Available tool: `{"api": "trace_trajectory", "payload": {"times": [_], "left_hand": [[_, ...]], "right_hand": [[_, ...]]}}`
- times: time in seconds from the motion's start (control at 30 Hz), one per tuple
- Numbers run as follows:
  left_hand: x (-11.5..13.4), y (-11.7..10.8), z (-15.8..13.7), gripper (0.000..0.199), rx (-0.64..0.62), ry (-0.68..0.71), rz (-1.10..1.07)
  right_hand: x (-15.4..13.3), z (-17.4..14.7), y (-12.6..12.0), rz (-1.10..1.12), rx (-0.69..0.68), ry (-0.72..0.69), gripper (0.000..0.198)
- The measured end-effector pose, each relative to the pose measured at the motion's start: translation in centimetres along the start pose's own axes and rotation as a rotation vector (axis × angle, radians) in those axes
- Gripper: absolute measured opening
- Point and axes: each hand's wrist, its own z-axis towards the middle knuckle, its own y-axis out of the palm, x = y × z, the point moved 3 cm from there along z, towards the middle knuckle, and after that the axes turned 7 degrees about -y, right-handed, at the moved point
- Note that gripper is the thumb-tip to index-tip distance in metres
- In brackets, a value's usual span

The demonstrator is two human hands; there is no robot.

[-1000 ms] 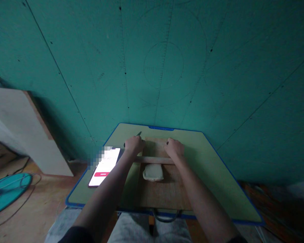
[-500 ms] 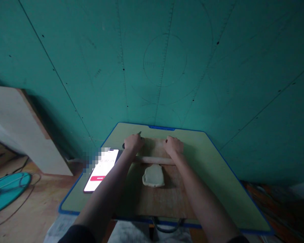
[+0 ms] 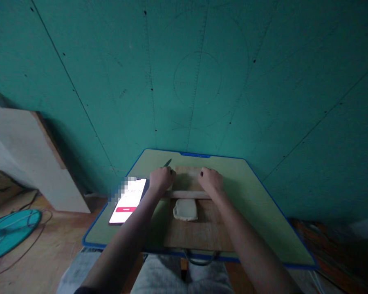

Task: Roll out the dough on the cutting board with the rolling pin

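My left hand (image 3: 162,179) is curled into a fist near the far left corner of a wooden board (image 3: 199,234). Opposite it, my right hand (image 3: 211,180) is also a fist, with a dark hollow between its curled fingers and nothing visible inside. A pale rolling pin (image 3: 188,194) lies crosswise on the board. Its ends pass beneath my wrists or the heels of my hands; the exact contact is hidden. Nearer me, a flattened, roughly square piece of dough (image 3: 185,210) rests just by the pin. Beyond my left hand the blade of a knife (image 3: 168,162) sticks out.
A phone (image 3: 129,200) with a lit screen lies left of my left forearm. The blue-edged table (image 3: 257,228) stands against a green wall (image 3: 110,81). A wire handle (image 3: 200,261) hangs off the board's near edge. A pale panel (image 3: 39,159) leans at left.
The dough's far edge, drawn up to the pin before, is now flatter and squarer. More of the knife blade shows past my left hand. Both fists stay closed, and the view has shifted slightly.
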Motion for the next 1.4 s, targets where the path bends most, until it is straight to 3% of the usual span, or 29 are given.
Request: {"api": "trace_trajectory", "payload": {"times": [0.3,0.53,0.8,1.07,1.4], "left_hand": [[-0.1,-0.7,-2.7,0.04,0.013,0.082,0.033],[-0.5,-0.4,-4.0,0.044,-0.083,0.12,-0.009],[-0.9,-1.2,-7.7,0.051,-0.086,0.051,0.017],[-1.1,-1.5,-12.3,0.046,0.02,0.066,0.066],[-1.7,-1.2,-15.1,0.048,0.118,0.143,0.031]], "right_hand": [[-0.2,-2.2,0.2,0.036,-0.067,-0.048,0.03],[-0.1,-3.7,0.5,0.07,-0.102,-0.074,0.035],[-0.2,-7.2,0.1,0.047,-0.136,-0.165,0.036],[-0.5,-11.5,0.0,0.009,-0.039,-0.149,0.036],[-0.4,-14.7,0.3,0.032,0.238,-0.355,0.033]]}}
